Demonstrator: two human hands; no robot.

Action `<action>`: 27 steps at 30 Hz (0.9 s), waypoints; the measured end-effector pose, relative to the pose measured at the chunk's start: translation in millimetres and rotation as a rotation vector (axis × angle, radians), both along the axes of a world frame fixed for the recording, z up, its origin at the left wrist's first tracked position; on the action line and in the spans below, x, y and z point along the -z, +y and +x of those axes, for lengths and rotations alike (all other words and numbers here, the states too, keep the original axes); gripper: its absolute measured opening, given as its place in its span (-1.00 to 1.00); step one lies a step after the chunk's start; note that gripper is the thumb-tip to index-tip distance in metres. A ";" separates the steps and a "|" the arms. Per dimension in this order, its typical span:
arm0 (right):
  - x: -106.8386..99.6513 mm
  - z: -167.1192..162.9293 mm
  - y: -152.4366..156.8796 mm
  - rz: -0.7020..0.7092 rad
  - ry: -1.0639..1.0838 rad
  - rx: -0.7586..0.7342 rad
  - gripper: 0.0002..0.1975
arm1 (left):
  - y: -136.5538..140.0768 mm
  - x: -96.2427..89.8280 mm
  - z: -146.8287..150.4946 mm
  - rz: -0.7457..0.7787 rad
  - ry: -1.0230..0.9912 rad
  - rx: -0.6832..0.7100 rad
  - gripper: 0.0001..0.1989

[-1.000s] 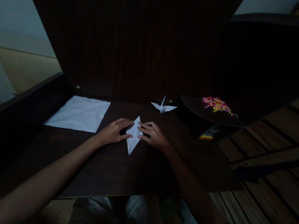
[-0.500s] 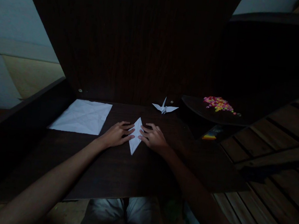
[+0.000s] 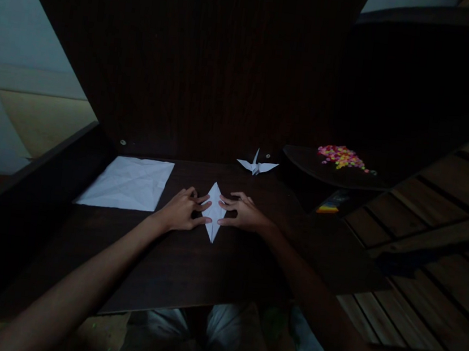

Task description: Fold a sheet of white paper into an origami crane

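Observation:
A white folded paper diamond (image 3: 213,211) lies flat on the dark desk, one point away from me and one toward me. A slit runs up from its near point. My left hand (image 3: 183,209) rests at its left edge, with thumb and fingertips spread apart on the paper. From the other side my right hand (image 3: 247,212) touches the right edge, its fingers also stretched out and apart. Behind the diamond, near the back panel, stands a finished white paper crane (image 3: 256,165) with wings out. Creased white paper sheets (image 3: 126,182) lie to the left.
A small rounded shelf (image 3: 304,161) at the right bears a heap of colourful small pieces (image 3: 341,156). Below it sits something with a yellow and orange edge (image 3: 328,208). A raised side board (image 3: 33,173) bounds the desk at left. Wooden slats (image 3: 414,311) show at right.
The paper diamond has turned slightly, its near point shifting right. My right thumb has moved lower and further from the fingers. The whole view has shifted slightly.

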State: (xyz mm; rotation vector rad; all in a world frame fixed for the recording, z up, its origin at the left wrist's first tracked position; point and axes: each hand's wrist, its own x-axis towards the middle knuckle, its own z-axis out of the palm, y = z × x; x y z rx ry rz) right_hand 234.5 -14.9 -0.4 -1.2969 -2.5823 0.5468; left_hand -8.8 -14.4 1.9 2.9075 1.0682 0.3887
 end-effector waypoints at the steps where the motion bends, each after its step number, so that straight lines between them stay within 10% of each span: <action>1: 0.8 1.0 1.1 -0.005 0.011 -0.008 -0.39 | 0.1 -0.3 -0.6 -0.014 -0.009 0.000 -0.45; 6: 5.2 0.1 2.7 0.002 0.071 0.052 -0.63 | 3.1 4.7 -1.7 -0.028 -0.091 0.005 -0.60; 27: 2.9 3.8 0.0 -0.004 0.121 -0.015 -0.45 | -11.4 0.7 -1.1 -0.029 -0.098 -0.049 -0.55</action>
